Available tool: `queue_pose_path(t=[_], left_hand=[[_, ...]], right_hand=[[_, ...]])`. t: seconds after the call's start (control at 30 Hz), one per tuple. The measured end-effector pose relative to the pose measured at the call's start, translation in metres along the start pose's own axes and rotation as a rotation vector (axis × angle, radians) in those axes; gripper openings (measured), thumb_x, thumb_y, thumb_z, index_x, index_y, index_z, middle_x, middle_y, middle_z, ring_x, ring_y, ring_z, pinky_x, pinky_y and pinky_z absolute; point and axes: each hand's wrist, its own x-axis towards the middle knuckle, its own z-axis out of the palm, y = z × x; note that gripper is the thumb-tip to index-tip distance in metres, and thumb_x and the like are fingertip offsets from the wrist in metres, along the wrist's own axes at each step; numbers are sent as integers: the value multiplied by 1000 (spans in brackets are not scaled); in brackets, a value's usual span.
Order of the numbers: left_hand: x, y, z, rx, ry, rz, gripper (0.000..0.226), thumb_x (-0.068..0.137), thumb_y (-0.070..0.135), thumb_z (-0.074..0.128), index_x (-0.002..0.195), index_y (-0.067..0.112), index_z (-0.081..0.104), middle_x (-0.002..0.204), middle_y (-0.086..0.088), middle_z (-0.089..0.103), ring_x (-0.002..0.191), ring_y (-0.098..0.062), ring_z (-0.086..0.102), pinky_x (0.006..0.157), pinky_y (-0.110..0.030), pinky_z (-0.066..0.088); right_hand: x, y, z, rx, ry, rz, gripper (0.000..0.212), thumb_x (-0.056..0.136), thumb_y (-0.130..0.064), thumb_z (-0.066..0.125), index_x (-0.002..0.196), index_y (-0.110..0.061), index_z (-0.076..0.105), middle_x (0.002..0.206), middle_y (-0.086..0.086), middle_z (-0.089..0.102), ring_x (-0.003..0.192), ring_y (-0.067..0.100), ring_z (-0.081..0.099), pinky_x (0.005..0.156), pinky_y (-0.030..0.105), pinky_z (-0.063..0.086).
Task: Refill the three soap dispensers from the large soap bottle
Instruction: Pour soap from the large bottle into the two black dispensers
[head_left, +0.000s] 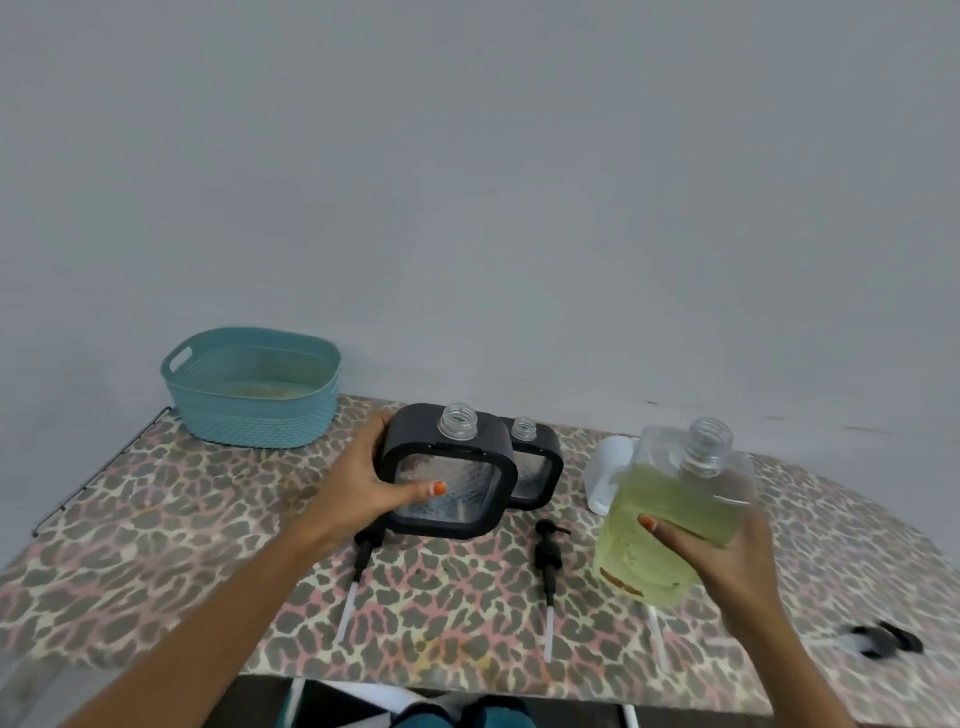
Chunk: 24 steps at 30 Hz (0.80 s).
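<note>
1. The left hand (363, 483) clasps the near black-framed clear square soap dispenser (452, 483) by its left edge. The thumb lies across the front pane and the fingers wrap behind. I judge that this steadies it upright for pouring.
2. The right hand (727, 551) grips the large clear plastic soap bottle (670, 514), thumb on the front face and fingers curled round the right side. It holds the bottle off the table at near right, leaning a little, probably on its way to the dispenser's neck.
3. Both necks are uncapped. The bottle holds pale green soap to roughly two-thirds. The dispenser shows no green through its pane.
4. A second black-framed dispenser (537, 467) stands just behind and to the right, its neck also open. Its contents are unclear.
5. A white plastic container (605, 473) stands behind the bottle, partly hidden. I cannot tell whether it is the third dispenser.
6. Two black pump heads (548, 558) with white tubes lie on the leopard-print tablecloth (182, 509), leaving the necks free.
7. A teal plastic basket (249, 415) sits far left, well apart.
</note>
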Motion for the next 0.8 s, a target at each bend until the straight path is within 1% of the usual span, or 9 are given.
queue_pose_path(t=[0.07, 0.13, 0.2, 0.27, 0.37, 0.53, 0.63, 0.73, 0.8], left_hand=[[-8, 5, 6, -29, -47, -5, 69, 47, 46, 84, 105, 37, 48, 100, 19, 66, 95, 10, 60, 81, -8, 49], [-14, 6, 12, -44, -88, -15, 82, 33, 60, 82, 104, 36, 51, 100, 24, 67, 97, 5, 61, 79, -9, 50], [-19, 8, 18, -59, -126, -15, 85, 30, 61, 83, 104, 33, 52, 97, 21, 68, 96, 4, 62, 75, -9, 50], [-24, 10, 23, -58, -177, -6, 85, 31, 62, 82, 105, 31, 52, 96, 25, 67, 95, 5, 62, 74, -8, 48], [-30, 9, 29, -47, -235, -25, 86, 31, 63, 81, 106, 31, 52, 98, 27, 66, 96, 5, 62, 76, -7, 47], [-33, 6, 34, -37, -288, -34, 80, 38, 62, 81, 106, 30, 55, 104, 20, 66, 100, -2, 63, 80, -12, 49], [-31, 5, 34, -24, -288, -35, 79, 38, 63, 80, 106, 30, 55, 103, 20, 66, 99, -3, 63, 82, -14, 49], [-27, 5, 33, -16, -299, -24, 76, 40, 62, 81, 105, 30, 57, 104, 19, 67, 100, -5, 63, 84, -15, 49], [-24, 5, 32, -3, -305, -22, 76, 39, 64, 80, 104, 31, 56, 104, 22, 66, 100, -3, 63, 84, -12, 48]], right_hand=[[-5, -6, -2, -67, -4, -32, 100, 34, -63, 82, 115, -10, 57, 101, 4, 67, 90, 18, 66, 69, 27, 58], [-11, -13, -1, -102, 3, -54, 97, 36, -69, 78, 114, -14, 57, 102, 0, 66, 93, 16, 65, 70, 27, 57], [-16, -20, 1, -133, 6, -91, 88, 39, -69, 76, 113, -28, 55, 105, -10, 63, 96, 5, 61, 73, 23, 53], [-21, -26, 4, -182, 10, -140, 78, 41, -59, 76, 111, -37, 49, 104, -20, 58, 97, -10, 57, 74, 12, 48], [-21, -28, 5, -256, 9, -206, 73, 49, -53, 72, 113, -26, 49, 104, -24, 53, 96, -21, 50, 76, 0, 41], [-17, -29, 8, -326, -36, -287, 72, 54, -52, 71, 114, -19, 50, 104, -21, 54, 94, -8, 50, 77, -3, 38], [-12, -28, 15, -372, -58, -334, 73, 56, -51, 70, 115, -13, 51, 103, -10, 56, 95, -5, 47, 77, -6, 35], [-4, -25, 21, -397, -83, -363, 69, 58, -50, 69, 116, -18, 48, 106, -7, 55, 97, -6, 46, 79, -6, 33], [0, -23, 23, -409, -111, -374, 68, 60, -52, 68, 117, -23, 43, 110, -8, 53, 98, -5, 46, 81, -1, 36]])
